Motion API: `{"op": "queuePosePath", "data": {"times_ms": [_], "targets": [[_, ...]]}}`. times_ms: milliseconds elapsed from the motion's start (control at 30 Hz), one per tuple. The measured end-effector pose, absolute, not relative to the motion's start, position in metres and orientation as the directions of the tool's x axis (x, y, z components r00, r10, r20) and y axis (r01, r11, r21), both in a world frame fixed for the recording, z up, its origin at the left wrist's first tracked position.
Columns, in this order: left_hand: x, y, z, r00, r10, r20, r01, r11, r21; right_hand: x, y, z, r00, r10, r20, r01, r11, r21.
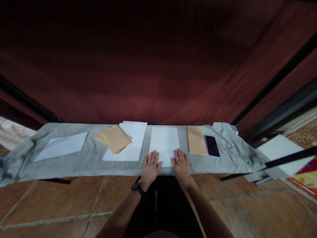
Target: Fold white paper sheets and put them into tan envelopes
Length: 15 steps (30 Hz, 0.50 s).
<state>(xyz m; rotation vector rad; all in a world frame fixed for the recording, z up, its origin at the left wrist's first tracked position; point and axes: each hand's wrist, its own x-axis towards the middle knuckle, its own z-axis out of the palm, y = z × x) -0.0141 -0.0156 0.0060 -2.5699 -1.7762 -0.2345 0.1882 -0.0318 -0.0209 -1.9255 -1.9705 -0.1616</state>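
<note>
A sheet of white paper (164,140) lies flat in front of me on a grey cloth. My left hand (151,167) rests palm down at its near left corner, fingers stretched out. At the near right edge of the sheet, my right hand (181,165) lies flat too, its fingers a little apart. Neither hand holds anything. Just right of the sheet is a brown envelope (196,140), with a dark-screened phone (212,146) beside it. To the left, several brown envelopes (115,138) lie fanned out on more white paper (135,145).
A single white sheet (63,145) lies far left on the grey cloth (96,168), which covers a narrow table. A dark red curtain (148,82) hangs behind it. Black poles (274,82) stand at both sides. White panels (284,153) are at the right, above a tiled floor (81,201).
</note>
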Motion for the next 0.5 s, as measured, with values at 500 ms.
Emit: {"op": "queuePosePath", "data": {"times_ms": [500], "targets": [[-0.016,-0.015,0.027,0.504,0.857,-0.107,0.861,-0.508,-0.015,0.196,-0.046,-0.024,0.005,0.942,0.335,0.986,0.05,-0.157]]}}
